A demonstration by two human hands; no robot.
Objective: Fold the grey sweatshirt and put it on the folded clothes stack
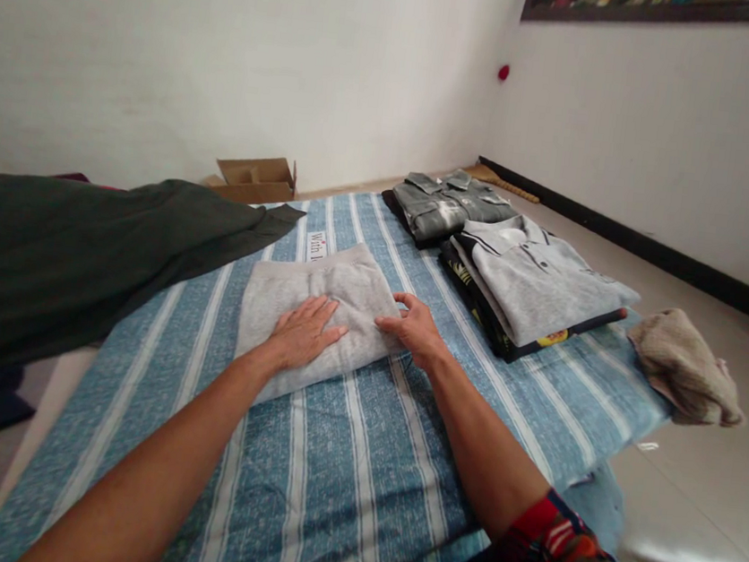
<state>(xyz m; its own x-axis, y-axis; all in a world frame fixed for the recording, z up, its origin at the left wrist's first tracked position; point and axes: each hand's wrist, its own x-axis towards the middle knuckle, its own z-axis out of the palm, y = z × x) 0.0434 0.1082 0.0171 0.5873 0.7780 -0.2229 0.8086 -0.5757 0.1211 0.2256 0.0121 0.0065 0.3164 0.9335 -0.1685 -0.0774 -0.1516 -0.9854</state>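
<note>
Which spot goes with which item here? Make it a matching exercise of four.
Things:
1. light grey folded garment
2. dark green garment
3. cardboard box
4. beige cloth

Places:
A. on the floor by the far wall
B. under both hands
C. at the mattress's right edge
D. spread out at the left

Pairs: 1-B, 2-D, 3-A, 4-C
</note>
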